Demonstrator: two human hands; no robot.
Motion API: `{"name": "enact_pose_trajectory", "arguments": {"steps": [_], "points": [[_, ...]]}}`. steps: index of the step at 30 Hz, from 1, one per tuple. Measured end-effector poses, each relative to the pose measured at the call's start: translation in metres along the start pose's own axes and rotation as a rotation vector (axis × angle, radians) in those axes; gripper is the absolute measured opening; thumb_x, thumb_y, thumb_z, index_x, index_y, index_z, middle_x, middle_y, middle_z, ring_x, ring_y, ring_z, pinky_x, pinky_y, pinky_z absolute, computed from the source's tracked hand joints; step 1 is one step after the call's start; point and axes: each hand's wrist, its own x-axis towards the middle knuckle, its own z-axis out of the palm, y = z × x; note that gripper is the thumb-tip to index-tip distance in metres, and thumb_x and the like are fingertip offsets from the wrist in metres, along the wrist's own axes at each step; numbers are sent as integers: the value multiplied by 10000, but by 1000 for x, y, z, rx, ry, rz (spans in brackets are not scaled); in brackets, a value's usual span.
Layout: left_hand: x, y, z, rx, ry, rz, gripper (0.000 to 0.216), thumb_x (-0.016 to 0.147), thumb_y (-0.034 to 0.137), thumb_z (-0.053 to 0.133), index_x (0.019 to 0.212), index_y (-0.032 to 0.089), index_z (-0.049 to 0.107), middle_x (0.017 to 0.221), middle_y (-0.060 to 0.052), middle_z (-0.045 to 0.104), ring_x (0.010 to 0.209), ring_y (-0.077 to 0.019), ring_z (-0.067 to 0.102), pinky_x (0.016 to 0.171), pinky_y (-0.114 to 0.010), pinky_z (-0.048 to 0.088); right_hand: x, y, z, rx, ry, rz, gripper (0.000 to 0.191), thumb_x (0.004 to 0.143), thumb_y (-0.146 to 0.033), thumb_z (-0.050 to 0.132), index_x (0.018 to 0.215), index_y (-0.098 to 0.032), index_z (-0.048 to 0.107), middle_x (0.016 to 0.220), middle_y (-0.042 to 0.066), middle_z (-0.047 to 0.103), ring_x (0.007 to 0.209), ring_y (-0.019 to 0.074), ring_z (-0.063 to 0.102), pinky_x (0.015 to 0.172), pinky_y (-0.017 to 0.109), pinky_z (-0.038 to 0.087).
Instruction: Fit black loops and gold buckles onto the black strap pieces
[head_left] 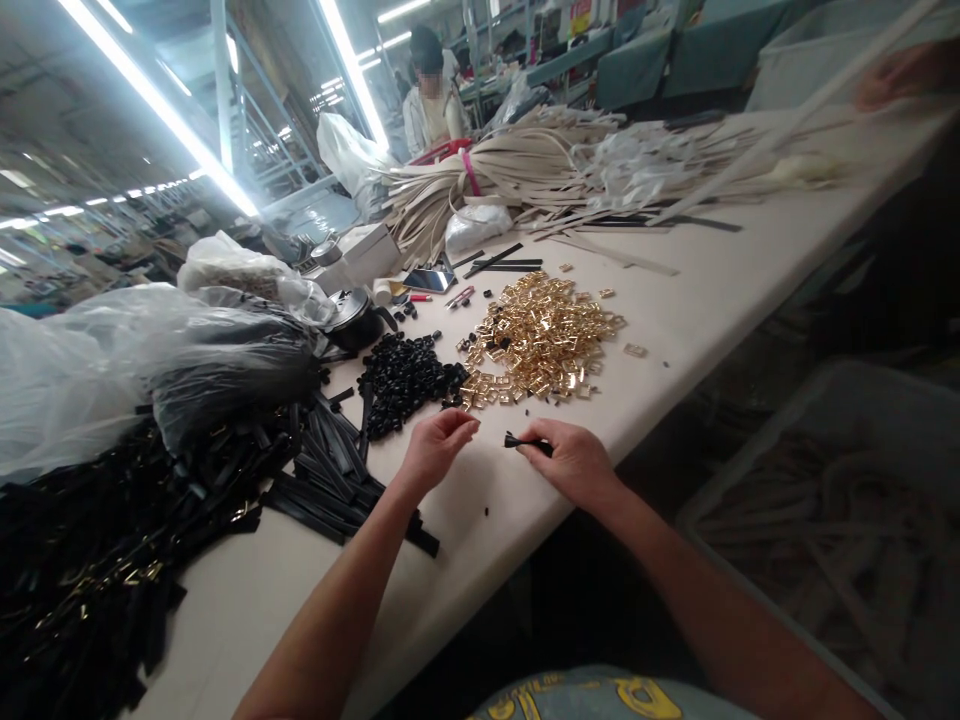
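Note:
My right hand [581, 462] is closed around a short black strap [517, 440], whose end sticks out to the left past the fingertips. To its left, my left hand [439, 448] has its fingers pinched together; what they hold, if anything, is too small to make out. A gap of bare table separates the two hands. Just beyond them lies a heap of gold metal buckles [551, 335]. Beside it, past my left hand, is a pile of small black loops [405, 380]. Loose black straps [330, 485] lie left of my left forearm.
Black straps with gold fittings [97, 560] cover the table's left side, near plastic bags [210, 350]. A lidded pot [351, 318], a phone [430, 280] and bundled beige strips [502, 170] lie farther back. A bin [840, 500] stands right. A person [433, 105] is beyond the table.

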Motion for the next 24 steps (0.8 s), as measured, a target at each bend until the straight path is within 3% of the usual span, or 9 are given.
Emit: {"name": "enact_pose_trajectory", "arguments": {"steps": [4, 6, 10, 14, 18, 21, 24], "points": [[30, -12, -27, 356, 204, 131, 131, 802, 293, 641, 829, 189, 715, 753, -16, 684, 676, -135, 589, 624, -238, 424, 1, 3, 3, -3, -12, 30, 58, 820, -226, 636, 814, -232, 693, 826, -9, 718, 770, 164, 648, 679, 250, 419], [39, -16, -41, 450, 241, 141, 108, 794, 264, 643, 827, 195, 719, 757, -12, 688, 677, -135, 594, 629, -241, 424, 0, 2, 2, -18, -18, 42, 56, 818, -222, 636, 816, -234, 690, 832, -10, 719, 773, 166, 649, 681, 251, 418], [45, -18, -51, 540, 184, 163, 97, 792, 236, 645, 830, 211, 731, 772, -8, 688, 685, -137, 601, 655, -247, 437, -1, 1, 2, -60, -23, 43, 57, 818, -227, 632, 821, -238, 689, 832, -13, 719, 763, 164, 648, 666, 252, 411], [49, -16, -41, 651, 55, 246, 106, 790, 259, 666, 854, 231, 745, 856, -18, 688, 724, -147, 613, 696, -260, 450, -1, 0, 3, -77, -22, 35, 60, 818, -226, 627, 818, -234, 687, 833, -12, 718, 755, 157, 645, 664, 248, 409], [57, -14, -32, 762, 62, 245, 72, 751, 254, 699, 802, 228, 742, 838, -26, 679, 764, -178, 619, 747, -291, 455, -1, -1, 3, -83, -24, 35, 60, 821, -229, 627, 830, -235, 686, 844, -12, 721, 760, 155, 646, 670, 246, 409], [59, -13, -28, 723, 114, 210, 35, 722, 246, 703, 720, 215, 721, 797, -33, 665, 765, -190, 612, 759, -309, 457, -1, 0, 3, -99, -19, 34, 61, 826, -233, 623, 834, -235, 683, 845, -12, 721, 765, 158, 647, 667, 248, 404], [51, -11, -26, 381, 185, 73, 60, 704, 242, 691, 676, 190, 682, 732, -27, 647, 711, -170, 604, 705, -295, 469, -1, 2, 5, -100, -5, 24, 60, 824, -239, 623, 827, -236, 682, 839, -14, 721, 759, 158, 646, 659, 250, 401]]}}
